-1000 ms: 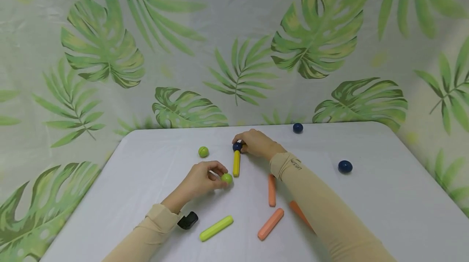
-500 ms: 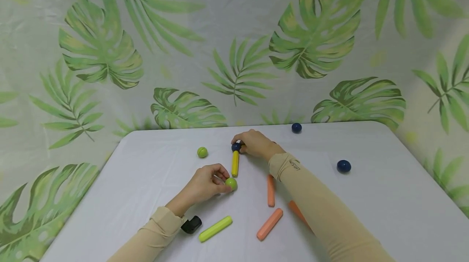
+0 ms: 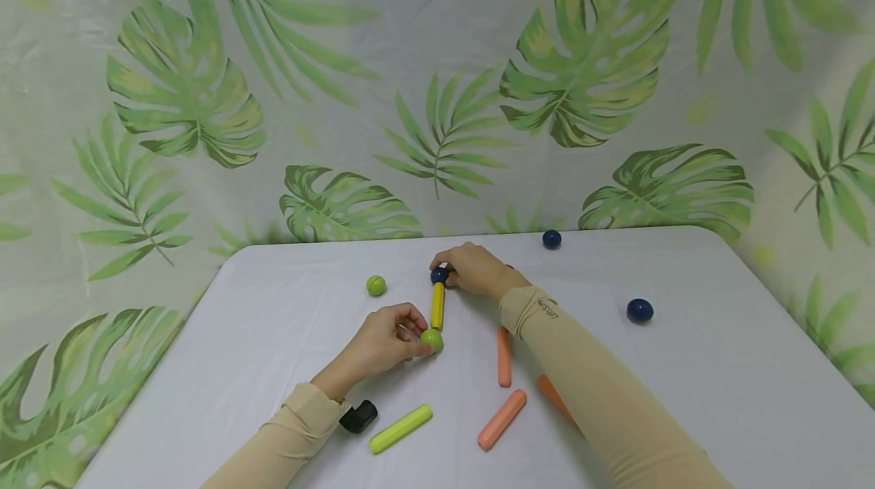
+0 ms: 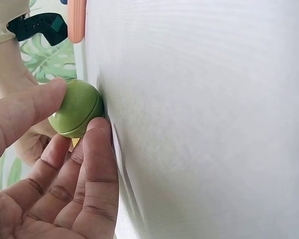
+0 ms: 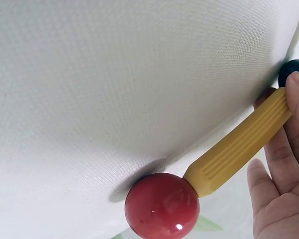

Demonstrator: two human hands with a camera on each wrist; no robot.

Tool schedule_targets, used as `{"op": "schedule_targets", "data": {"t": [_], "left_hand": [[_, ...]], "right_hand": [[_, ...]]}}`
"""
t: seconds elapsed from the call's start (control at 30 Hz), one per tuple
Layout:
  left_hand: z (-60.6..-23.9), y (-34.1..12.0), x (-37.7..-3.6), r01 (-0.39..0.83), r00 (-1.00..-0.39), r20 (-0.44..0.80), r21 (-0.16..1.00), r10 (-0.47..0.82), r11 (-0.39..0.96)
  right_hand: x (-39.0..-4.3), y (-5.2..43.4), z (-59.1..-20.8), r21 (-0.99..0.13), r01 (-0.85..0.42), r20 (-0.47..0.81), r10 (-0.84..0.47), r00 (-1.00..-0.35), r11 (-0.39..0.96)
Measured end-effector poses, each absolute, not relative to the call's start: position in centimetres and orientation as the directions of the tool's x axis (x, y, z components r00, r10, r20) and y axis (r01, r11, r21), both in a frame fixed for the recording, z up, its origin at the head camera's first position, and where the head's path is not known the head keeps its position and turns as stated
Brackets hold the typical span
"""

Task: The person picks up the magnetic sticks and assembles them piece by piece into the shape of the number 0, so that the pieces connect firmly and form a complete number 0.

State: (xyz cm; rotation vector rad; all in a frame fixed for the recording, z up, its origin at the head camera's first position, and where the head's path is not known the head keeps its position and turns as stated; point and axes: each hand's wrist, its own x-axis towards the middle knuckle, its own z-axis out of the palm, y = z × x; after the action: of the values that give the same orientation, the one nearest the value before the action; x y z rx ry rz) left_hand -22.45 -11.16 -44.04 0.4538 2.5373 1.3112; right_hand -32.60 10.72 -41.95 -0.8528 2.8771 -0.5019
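Observation:
My left hand (image 3: 390, 341) pinches a green ball (image 3: 431, 340) between thumb and fingers, low over the white table. That ball sits right at the near end of a yellow rod (image 3: 437, 307). At the rod's far end is a dark blue ball (image 3: 439, 276), which my right hand (image 3: 478, 270) grips with thumb and fingertips. The right wrist view shows a second yellow rod (image 5: 239, 142) running from the blue ball (image 5: 289, 69) past my fingers to a shiny red ball (image 5: 162, 205). In the head view my right hand mostly hides that second rod and the red ball.
Another green ball (image 3: 376, 285) lies at the back left of the table (image 3: 287, 307). Two dark blue balls (image 3: 639, 310) lie to the right. In front are a lime rod (image 3: 400, 428) and several orange-pink rods (image 3: 502, 419), one partly under my right sleeve. A leaf-patterned cloth (image 3: 451, 94) hangs behind.
My left hand has carried the green ball rightward from beside the yellow rod, then slightly away from me, up to the rod's near end. My right hand keeps its grip on the blue ball.

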Motion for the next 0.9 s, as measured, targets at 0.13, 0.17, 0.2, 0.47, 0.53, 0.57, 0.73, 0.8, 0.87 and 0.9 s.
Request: {"op": "schedule_targets", "data": {"t": [0.13,0.17,0.2,0.47,0.53,0.57,0.73,0.8,0.87,0.9], "left_hand": [[-44.09,-11.11,-22.47,0.159,-0.921,-0.074,0.824,0.382,0.544],[-44.09,-11.10,-22.48,0.159,-0.921,-0.074,0.824,0.382,0.543],[-44.11,-11.08,-22.49,0.159,-0.921,-0.074,0.824,0.382,0.543],[-43.91,-10.95,-22.56,0.148,-0.925,-0.079,0.825,0.371,0.545],[-43.85,-10.92,-22.57,0.147,-0.926,-0.079,0.825,0.369,0.545],[-43.83,-10.90,-22.58,0.147,-0.926,-0.080,0.825,0.370,0.546],[-43.75,-10.82,-22.58,0.143,-0.926,-0.085,0.824,0.368,0.549],[-43.74,-10.79,-22.57,0.142,-0.926,-0.086,0.823,0.367,0.550],[-43.76,-10.77,-22.58,0.142,-0.926,-0.087,0.820,0.367,0.554],[-43.76,-10.77,-22.58,0.143,-0.926,-0.087,0.819,0.367,0.555]], "right_hand": [[-32.70,10.70,-42.10,-0.341,-0.514,0.005,-0.545,-0.838,0.787],[-32.77,10.71,-42.15,-0.341,-0.515,0.008,-0.546,-0.838,0.786],[-32.79,10.72,-42.16,-0.341,-0.515,0.007,-0.545,-0.838,0.787],[-32.40,10.74,-41.70,-0.345,-0.536,0.020,-0.564,-0.825,0.771],[-32.34,10.72,-41.63,-0.345,-0.537,0.022,-0.565,-0.825,0.770],[-32.35,10.72,-41.63,-0.348,-0.534,0.021,-0.563,-0.826,0.770],[-32.61,10.72,-41.87,-0.357,-0.515,0.004,-0.550,-0.835,0.779],[-32.70,10.74,-41.94,-0.352,-0.515,0.003,-0.549,-0.836,0.782],[-32.71,10.75,-41.94,-0.349,-0.511,-0.002,-0.546,-0.838,0.785],[-32.70,10.76,-41.91,-0.350,-0.511,-0.002,-0.546,-0.838,0.785]]}}
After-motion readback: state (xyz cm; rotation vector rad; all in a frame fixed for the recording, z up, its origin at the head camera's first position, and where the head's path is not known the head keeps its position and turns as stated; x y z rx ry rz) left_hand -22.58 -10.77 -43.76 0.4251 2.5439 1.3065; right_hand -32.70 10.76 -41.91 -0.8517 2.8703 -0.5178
